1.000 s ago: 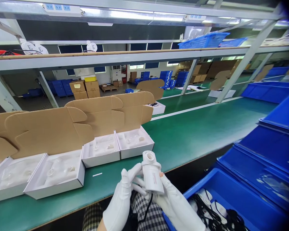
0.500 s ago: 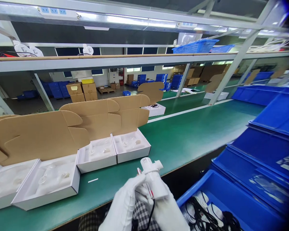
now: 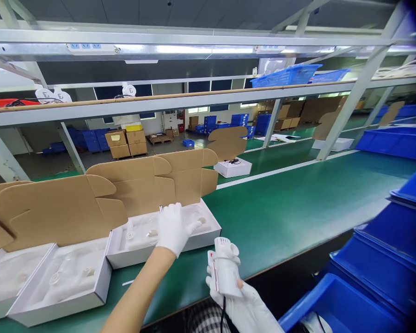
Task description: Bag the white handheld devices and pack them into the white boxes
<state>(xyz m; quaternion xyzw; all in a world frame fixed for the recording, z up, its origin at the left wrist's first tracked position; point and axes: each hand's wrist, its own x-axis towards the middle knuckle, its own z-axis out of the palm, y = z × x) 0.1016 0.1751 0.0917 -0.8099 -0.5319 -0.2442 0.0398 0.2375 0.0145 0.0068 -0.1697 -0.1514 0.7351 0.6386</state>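
Observation:
My right hand (image 3: 241,300), in a white glove, is wrapped round a white plastic corded device (image 3: 226,273) above the table's front edge. The device has a slotted round cap, a side knob, red marks on its left side and a black cord hanging down. My left hand (image 3: 173,229), also gloved, reaches over two open white boxes (image 3: 135,258) with translucent wrapped parts inside. Its fingers are closed, and a small dark-and-white tip shows beside them; the rest is hidden.
Two more open boxes (image 3: 60,307) with raised brown lids stand at left on the green table (image 3: 280,194). A white strip (image 3: 128,282) lies in front. Blue bins (image 3: 367,273) are stacked at right. A shelf beam (image 3: 180,101) crosses above; another open box (image 3: 233,169) stands behind.
My left hand has left the corded device and moved up and left over the boxes. My right hand keeps hold of the device, turned slightly more upright. The view has shifted.

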